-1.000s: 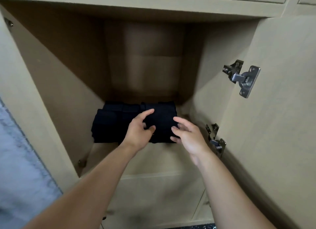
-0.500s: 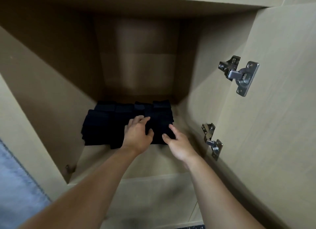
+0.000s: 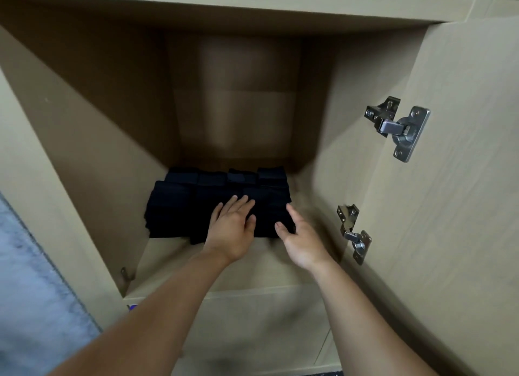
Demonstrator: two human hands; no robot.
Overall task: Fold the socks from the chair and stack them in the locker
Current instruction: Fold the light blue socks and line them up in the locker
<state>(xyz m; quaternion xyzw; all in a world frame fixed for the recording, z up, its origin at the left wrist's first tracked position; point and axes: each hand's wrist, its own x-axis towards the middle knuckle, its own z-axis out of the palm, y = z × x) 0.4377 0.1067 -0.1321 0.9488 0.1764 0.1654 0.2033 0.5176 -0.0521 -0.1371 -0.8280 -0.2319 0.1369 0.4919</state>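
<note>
The folded socks [image 3: 196, 204] lie in rows on the floor of the locker [image 3: 84, 128], set toward its back wall and reaching nearer the left wall than the right. The left hand [image 3: 231, 229] rests flat on the front right part of the pile; the right hand [image 3: 299, 236] touches its right edge. The open door [image 3: 463, 207] stands to the right, one hinge [image 3: 397, 128] above another hinge [image 3: 354, 233].

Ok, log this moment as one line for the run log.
stage: stacking | folded dark socks on locker shelf | left hand flat on pile | right hand open at pile's right edge | door open
</note>
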